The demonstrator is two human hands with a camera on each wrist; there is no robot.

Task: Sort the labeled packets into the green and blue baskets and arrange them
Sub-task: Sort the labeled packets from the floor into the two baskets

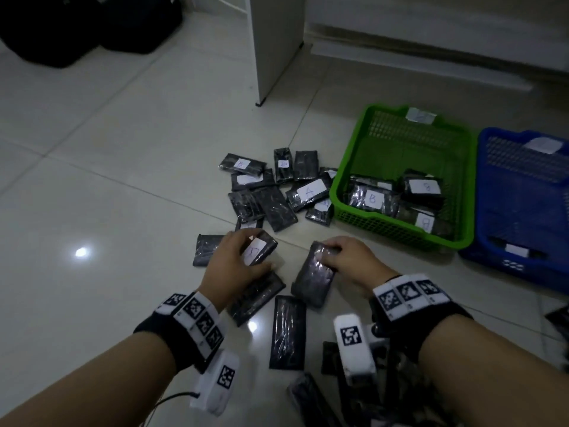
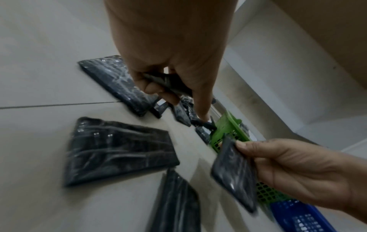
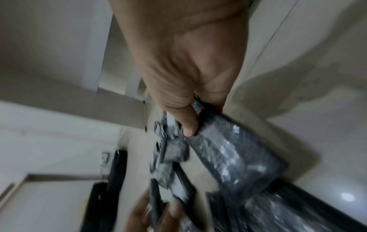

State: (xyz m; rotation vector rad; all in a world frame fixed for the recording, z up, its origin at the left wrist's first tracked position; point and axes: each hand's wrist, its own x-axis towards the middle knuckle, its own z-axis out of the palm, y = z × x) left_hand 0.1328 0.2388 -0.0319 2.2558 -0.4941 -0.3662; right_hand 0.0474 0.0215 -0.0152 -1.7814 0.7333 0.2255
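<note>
The floor (image 1: 123, 124) is laid in large pale glossy tiles with thin dark grout lines running aslant; a small bright spot of light (image 1: 81, 252) glints on a tile towards its left side, and a fainter one (image 1: 252, 326) shows nearer the lower middle; at the far left corner sit two dark, soft-looking bags (image 1: 92, 23), touching each other, their detail lost in shadow; a white upright panel (image 1: 277, 44), the side of some piece of furniture, stands on the floor at the far middle, with a small dark foot (image 1: 260, 103) under its near corner; along the far right edge runs a low white ledge (image 1: 431, 57), stepped and dim.
</note>
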